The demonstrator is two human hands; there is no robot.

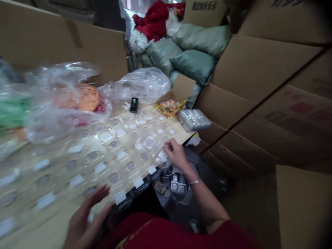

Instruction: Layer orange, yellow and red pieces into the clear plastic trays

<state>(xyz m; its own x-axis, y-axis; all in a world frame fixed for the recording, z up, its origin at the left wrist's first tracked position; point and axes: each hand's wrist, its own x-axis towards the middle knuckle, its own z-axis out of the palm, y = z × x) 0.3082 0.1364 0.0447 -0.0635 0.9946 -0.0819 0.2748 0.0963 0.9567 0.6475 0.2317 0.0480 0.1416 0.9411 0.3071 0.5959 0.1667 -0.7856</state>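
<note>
Rows of clear plastic clamshell boxes (pixel 120 154) stand open on the table, with white cards and round greyish pieces showing in them. At the table's right edge my right hand (pixel 176 155) pinches the side of a clear clamshell box (pixel 148 142), whose lid is tilted up. A white card (pixel 162 156) shows beside those fingertips. Low over the near edge, my left hand (pixel 86 218) is blurred, its thumb and fingers apart, with nothing visible in it. It is nearest to the front row of boxes.
Plastic bags (pixel 62 110) with orange and green contents lie at the back left. A small black device (pixel 134 104), a carton of colourful packets (pixel 169 108) and stacked clear boxes (pixel 194 120) line the far side. Cardboard cartons (pixel 259 69) wall the right. A bag of clear boxes (pixel 178 186) stands below.
</note>
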